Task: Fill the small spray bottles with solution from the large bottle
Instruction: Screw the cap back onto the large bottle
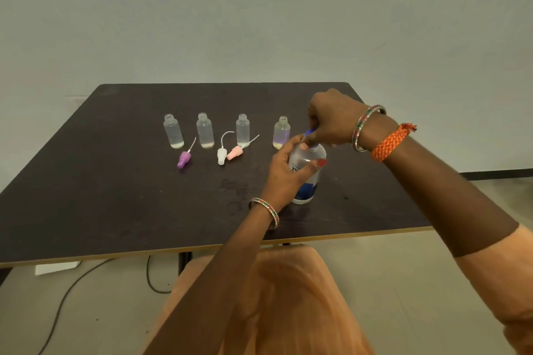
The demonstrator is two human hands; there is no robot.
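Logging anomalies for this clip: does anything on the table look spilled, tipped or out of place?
Nothing spilled or tipped. Only three loose spray caps show, purple, white and pink, for four open clear small bottles; a fourth isn't visible. Dull smudges mark the dark table.

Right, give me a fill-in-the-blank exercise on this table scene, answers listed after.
1. ____ small clear plastic spray bottles stand uncapped in a row on the dark table.
2. The left hand holds the body of the large clear bottle with the ____ label.
3. The right hand has its grip on the large bottle's blue ____.
4. The spray head lying furthest left is ____.

Answers: four; blue; cap; purple
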